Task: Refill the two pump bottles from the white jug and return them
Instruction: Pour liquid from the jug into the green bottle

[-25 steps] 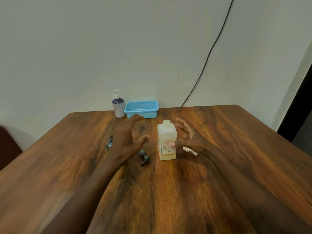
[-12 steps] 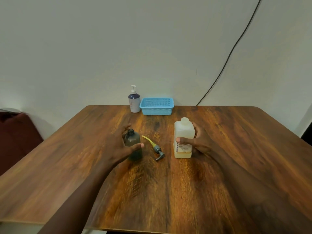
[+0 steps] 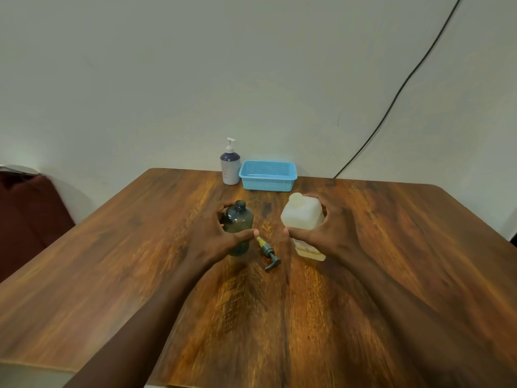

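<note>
Left hand [image 3: 212, 236] curled round the open-necked dark pump bottle [image 3: 238, 224], right hand [image 3: 333, 233] gripping the tilted white jug [image 3: 302, 217]; next, probably, aligning its mouth over the narrow neck to pour.

A dark translucent bottle [image 3: 239, 219] stands upright and uncapped near the table's centre, its grey pump [image 3: 269, 254] (yellow-tinted tube attached) lying flat at its 4 o'clock, a white jug [image 3: 303, 217] leaning towards it at 3 o'clock, and a purple-shouldered pump bottle [image 3: 230, 163] upright at 12 o'clock.
</note>
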Motion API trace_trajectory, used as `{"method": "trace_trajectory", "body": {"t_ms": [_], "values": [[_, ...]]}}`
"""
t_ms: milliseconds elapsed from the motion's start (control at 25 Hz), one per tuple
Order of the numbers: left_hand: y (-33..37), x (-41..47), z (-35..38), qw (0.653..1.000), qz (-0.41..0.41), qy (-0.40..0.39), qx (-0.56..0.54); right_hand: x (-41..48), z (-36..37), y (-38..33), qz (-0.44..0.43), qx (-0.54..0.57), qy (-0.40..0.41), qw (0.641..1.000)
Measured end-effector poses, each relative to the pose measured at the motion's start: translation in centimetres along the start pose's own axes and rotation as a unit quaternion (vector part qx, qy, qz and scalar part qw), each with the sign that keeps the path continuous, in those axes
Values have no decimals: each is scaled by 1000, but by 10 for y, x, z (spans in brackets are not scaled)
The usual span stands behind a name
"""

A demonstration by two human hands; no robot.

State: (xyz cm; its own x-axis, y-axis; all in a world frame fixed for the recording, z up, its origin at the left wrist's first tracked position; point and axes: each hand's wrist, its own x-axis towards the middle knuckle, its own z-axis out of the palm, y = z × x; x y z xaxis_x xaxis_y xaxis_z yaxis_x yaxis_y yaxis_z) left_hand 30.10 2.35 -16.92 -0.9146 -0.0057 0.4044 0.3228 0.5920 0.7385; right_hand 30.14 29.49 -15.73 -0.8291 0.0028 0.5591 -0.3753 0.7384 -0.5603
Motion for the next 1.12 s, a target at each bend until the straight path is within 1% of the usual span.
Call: {"method": "trace_trajectory", "body": {"t_ms": [160, 240, 440, 560, 880, 1120], "values": [[19, 2, 8, 999, 48, 18, -8, 14, -9, -13, -85, -96, 22, 991], [29, 3, 12, 998, 57, 30, -4, 19, -13, -15, -110, -119, 35, 986], [43, 7, 25, 996, 88, 17, 9, 23, -17, -15, -161, -147, 63, 974], [47, 8, 32, 996, 91, 4, -14, 25, -19, -14, -173, -161, 63, 970], [50, 9, 43, 994, 106, 16, -29, 28, -25, -13, -181, -210, 58, 959], [48, 8, 45, 994, 104, 12, -40, 29, -25, -13, -186, -211, 68, 957]]}}
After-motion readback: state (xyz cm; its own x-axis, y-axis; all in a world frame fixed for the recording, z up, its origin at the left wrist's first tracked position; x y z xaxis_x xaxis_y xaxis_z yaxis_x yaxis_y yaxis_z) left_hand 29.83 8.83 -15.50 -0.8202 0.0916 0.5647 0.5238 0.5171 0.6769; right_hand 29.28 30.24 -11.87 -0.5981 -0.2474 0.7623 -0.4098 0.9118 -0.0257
